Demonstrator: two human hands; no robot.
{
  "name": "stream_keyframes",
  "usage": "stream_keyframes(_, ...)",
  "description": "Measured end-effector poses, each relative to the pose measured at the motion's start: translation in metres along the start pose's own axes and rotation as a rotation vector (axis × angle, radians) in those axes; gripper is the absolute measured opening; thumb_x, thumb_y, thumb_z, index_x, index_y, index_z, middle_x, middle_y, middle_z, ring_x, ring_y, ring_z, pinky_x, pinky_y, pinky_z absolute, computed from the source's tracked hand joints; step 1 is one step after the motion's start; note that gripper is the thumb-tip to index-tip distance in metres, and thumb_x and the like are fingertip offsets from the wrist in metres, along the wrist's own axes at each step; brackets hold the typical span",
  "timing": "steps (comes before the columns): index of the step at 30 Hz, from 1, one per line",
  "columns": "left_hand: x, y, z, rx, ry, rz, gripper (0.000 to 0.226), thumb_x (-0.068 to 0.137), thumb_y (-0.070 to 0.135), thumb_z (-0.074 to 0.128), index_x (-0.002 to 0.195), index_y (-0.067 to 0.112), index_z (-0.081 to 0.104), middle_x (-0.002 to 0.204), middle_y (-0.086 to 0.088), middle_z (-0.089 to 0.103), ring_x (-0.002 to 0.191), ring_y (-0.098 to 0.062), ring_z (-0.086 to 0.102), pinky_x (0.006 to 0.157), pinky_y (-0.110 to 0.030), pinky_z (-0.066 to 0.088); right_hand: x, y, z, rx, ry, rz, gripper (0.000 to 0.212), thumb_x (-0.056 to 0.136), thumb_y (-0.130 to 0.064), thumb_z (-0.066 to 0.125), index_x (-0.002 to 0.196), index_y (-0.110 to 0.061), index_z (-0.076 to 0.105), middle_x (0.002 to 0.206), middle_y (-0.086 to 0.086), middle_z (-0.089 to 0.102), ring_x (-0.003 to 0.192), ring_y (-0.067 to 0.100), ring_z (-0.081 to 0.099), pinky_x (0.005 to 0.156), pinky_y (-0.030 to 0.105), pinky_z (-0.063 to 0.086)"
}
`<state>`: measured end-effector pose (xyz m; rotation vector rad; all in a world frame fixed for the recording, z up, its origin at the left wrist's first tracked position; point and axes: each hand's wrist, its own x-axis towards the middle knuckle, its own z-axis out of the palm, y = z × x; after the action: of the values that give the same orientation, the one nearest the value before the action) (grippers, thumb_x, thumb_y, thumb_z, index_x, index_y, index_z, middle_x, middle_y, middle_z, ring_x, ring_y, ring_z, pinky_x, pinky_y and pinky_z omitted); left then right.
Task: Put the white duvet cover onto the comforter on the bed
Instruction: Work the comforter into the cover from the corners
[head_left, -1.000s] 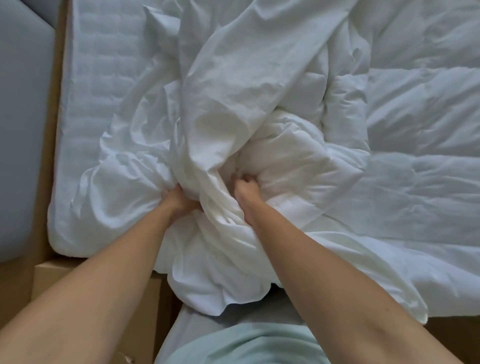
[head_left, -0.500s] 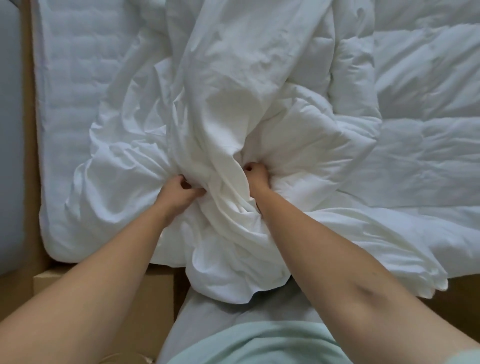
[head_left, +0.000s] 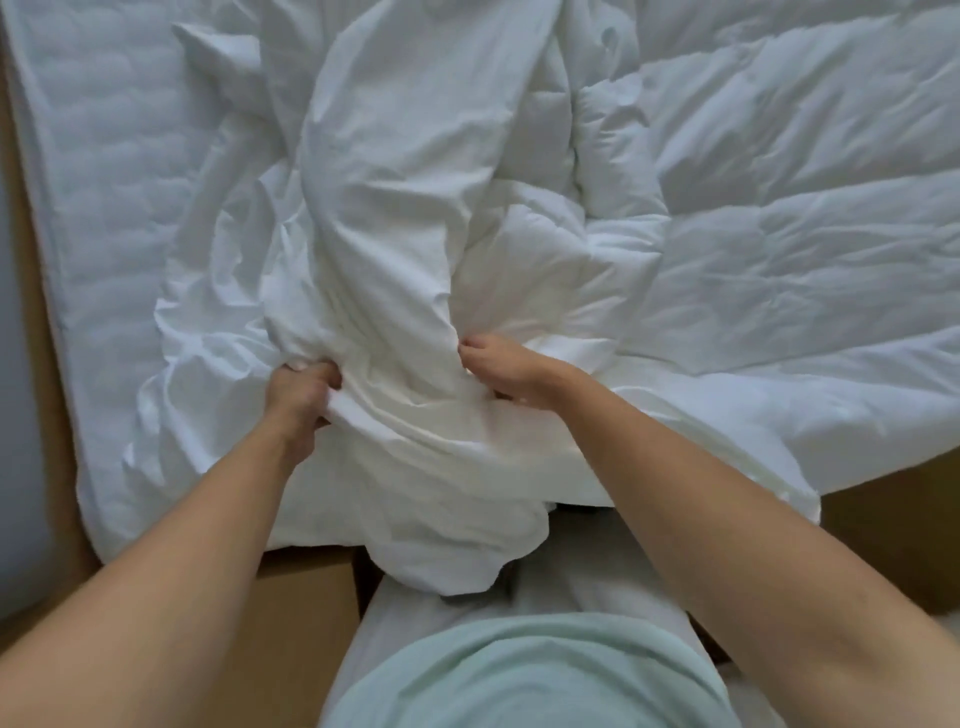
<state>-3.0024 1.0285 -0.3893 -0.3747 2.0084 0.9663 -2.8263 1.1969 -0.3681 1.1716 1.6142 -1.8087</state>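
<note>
The left hand (head_left: 304, 395) is closed round a bunched fold of the cover (head_left: 395, 244). The right hand (head_left: 501, 374) is curled into cloth at the cover's right edge, where it meets the comforter (head_left: 779, 249); whether comforter is pinched there along with cover cannot be told. The far scene is filled by the bed (head_left: 104, 208), its quilted mattress bared on the left. The comforter is spread over the right half, with a puffy corner lying at the middle, just beyond the hands. The cover is heaped in a long ridge from far to near down the middle, and its near end spills over the bed's near edge. The step in hand is judged to be the feeding of the comforter's corner into the cover, and little of the task seems done, since most of the comforter lies uncovered. The step is best done if the opening's hem is found first and held apart by both hands, so that a single layer is drawn over the corner rather than a twisted bunch. The corner should be seated fully in the cover's own corner before more cloth is pulled along. The hanging near end should be lifted onto the bed, lest its weight drag the cover off. Small, even pulls are advised, as the thin cloth is likely to slide and twist.
</note>
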Motion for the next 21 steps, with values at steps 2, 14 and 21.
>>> stream_keyframes(2,-0.005,-0.002,-0.004,-0.121,0.062,0.015,0.019,0.082,0.004,0.06,0.1,0.006,0.066,0.091,-0.008,0.068,0.089,-0.029,0.066,0.062,-0.032,0.051,-0.023,0.016,-0.022,-0.193,-0.111,0.044,0.074,0.078,-0.083,0.052,0.086,-0.011,0.064,0.074,0.004,0.051,0.067,0.021,0.048,0.066,0.034,0.04)
stream_keyframes(14,-0.104,0.046,0.087,0.445,0.324,0.765,0.065,0.068,0.066,0.07,0.112,0.018,0.065,0.121,-0.009,0.054,0.112,-0.032,0.055,0.101,-0.045,0.047,-0.102,0.087,-0.086,0.419,0.461,-0.075,0.035,0.091,-0.022,0.064,0.058,-0.028,0.073,0.056,-0.01,0.063,0.049,0.007,0.059,0.051,0.023,0.046)
stream_keyframes(21,-0.095,0.087,0.195,0.766,-0.001,0.266,0.082,0.075,0.035,0.08,0.137,-0.005,0.043,0.135,-0.021,0.059,0.123,-0.036,0.059,0.1,-0.039,0.051,-0.115,0.076,-0.081,0.269,0.275,-0.274,0.011,0.089,-0.017,0.072,0.078,-0.015,0.072,0.063,-0.009,0.056,0.057,0.01,0.051,0.056,0.025,0.039)
